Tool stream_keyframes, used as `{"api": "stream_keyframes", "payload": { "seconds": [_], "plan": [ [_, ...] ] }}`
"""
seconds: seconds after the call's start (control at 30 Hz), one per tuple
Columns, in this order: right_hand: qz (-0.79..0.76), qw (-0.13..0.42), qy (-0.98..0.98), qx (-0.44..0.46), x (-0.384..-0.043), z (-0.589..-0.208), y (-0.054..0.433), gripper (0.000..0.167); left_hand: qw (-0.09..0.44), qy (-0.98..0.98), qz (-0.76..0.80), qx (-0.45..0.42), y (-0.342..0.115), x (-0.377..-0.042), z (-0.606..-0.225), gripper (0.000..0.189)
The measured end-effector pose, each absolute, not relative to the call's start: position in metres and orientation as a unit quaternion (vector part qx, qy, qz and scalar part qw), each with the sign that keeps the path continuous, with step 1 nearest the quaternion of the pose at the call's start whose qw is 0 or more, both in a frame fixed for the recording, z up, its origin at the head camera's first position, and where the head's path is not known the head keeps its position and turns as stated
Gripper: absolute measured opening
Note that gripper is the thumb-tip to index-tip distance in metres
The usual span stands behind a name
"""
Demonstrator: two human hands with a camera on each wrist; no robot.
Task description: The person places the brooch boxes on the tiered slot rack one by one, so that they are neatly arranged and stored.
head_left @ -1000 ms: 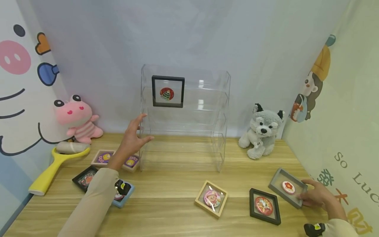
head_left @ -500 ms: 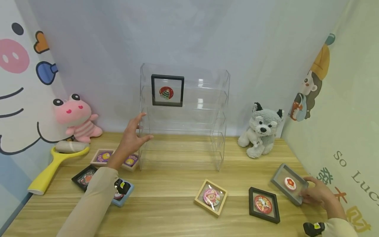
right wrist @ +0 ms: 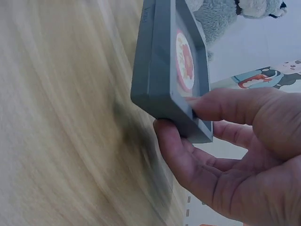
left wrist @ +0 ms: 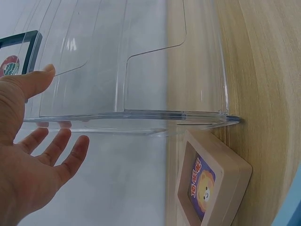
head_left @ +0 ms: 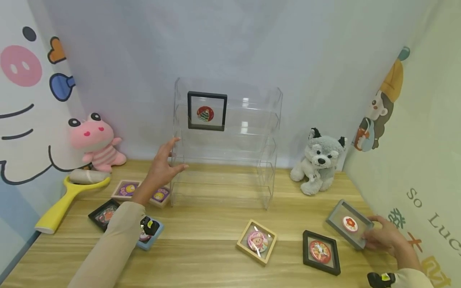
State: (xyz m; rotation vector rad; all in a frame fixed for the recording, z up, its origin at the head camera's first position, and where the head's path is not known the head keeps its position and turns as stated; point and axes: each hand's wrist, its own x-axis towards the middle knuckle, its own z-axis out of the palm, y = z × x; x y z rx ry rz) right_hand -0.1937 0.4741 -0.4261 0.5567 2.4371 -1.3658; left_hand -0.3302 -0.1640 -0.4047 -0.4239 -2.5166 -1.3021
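My right hand (head_left: 383,236) pinches the corner of a grey display frame (head_left: 336,223) holding a round red-flower badge. In the right wrist view the thumb lies on its front rim and fingers are under the edge; the frame (right wrist: 157,70) is tilted above the wooden table. My left hand (head_left: 162,170) is at the left side of a clear acrylic tiered rack (head_left: 223,190), thumb and fingers spread on either side of its side panel (left wrist: 155,114). Whether the fingertips press it, I cannot tell. A black frame (head_left: 207,128) with a Christmas-tree badge stands high on the rack.
A black frame (head_left: 320,252) and a pale wooden frame (head_left: 257,242) lie on the table. Further frames, including a blue one (head_left: 153,236), lie near the left arm. A yellow lint roller (head_left: 65,202), pink plush (head_left: 93,140) and grey plush dog (head_left: 318,162) stand around.
The right hand has lifted and tilted the grey frame slightly off the table. The left hand stays at the rack's side. The head view has shifted a little.
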Motion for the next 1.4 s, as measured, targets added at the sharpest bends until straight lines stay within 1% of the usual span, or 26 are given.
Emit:
{"api": "stream_keyframes", "payload": {
  "seconds": [0.23, 0.33, 0.47, 0.53, 0.67, 0.87, 1.1, 1.2, 1.4],
  "plan": [
    [-0.539, 0.14, 0.816, 0.153, -0.194, -0.425, 0.478, 0.086, 0.137, -0.871, -0.448, -0.147, -0.164, -0.331, -0.406, 0.087],
    [-0.559, 0.136, 0.808, 0.128, -0.195, -0.421, 0.479, 0.083, 0.138, -0.871, -0.449, -0.146, -0.164, -0.331, -0.405, 0.087],
    [-0.579, 0.127, 0.8, 0.095, -0.196, -0.415, 0.476, 0.075, 0.138, -0.87, -0.45, -0.144, -0.164, -0.331, -0.404, 0.088],
    [-0.584, 0.123, 0.798, 0.079, -0.197, -0.411, 0.472, 0.074, 0.14, -0.87, -0.45, -0.144, -0.164, -0.331, -0.404, 0.088],
    [-0.579, 0.101, 0.808, 0.047, -0.201, -0.402, 0.462, 0.075, 0.143, -0.869, -0.45, -0.144, -0.163, -0.33, -0.404, 0.088],
    [-0.53, 0.049, 0.847, -0.006, -0.207, -0.382, 0.444, 0.079, 0.147, -0.868, -0.451, -0.147, -0.163, -0.33, -0.405, 0.088],
    [-0.509, -0.012, 0.858, -0.074, -0.219, -0.349, 0.424, 0.074, 0.145, -0.865, -0.456, -0.15, -0.164, -0.33, -0.405, 0.088],
    [-0.492, -0.028, 0.865, -0.09, -0.224, -0.338, 0.415, 0.074, 0.147, -0.865, -0.455, -0.153, -0.164, -0.33, -0.406, 0.088],
    [-0.454, -0.046, 0.879, -0.141, -0.241, -0.313, 0.396, 0.082, 0.151, -0.867, -0.451, -0.152, -0.164, -0.329, -0.406, 0.088]
  ]
}}
